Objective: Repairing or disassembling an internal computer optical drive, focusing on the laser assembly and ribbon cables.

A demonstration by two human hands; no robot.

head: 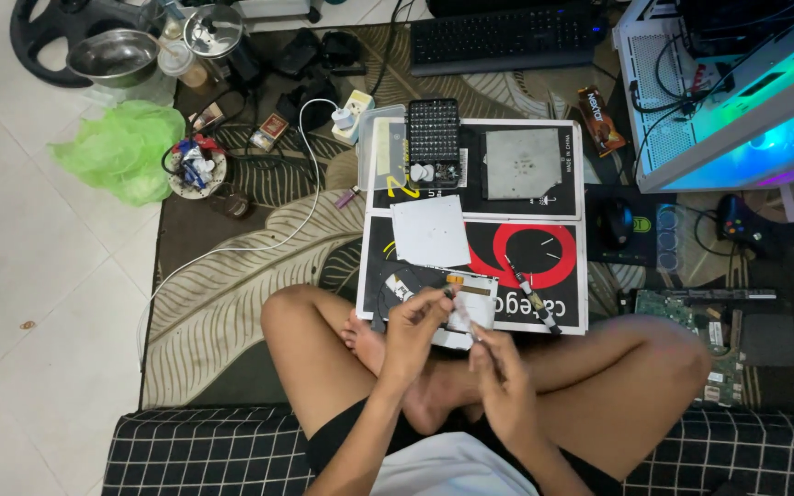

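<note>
Right hand (505, 381) pinching a thin tool, left hand (413, 328) pinching a small white part (470, 310). Probably light, fragile; best held by edges.

At twelve o'clock from my knees lies a flat black cardboard box (526, 266) with a red ring and white lettering. A brown snack wrapper (599, 119) sits at one o'clock beside it, and a crumpled green plastic bag (126, 147) lies on the floor at ten o'clock.
</note>
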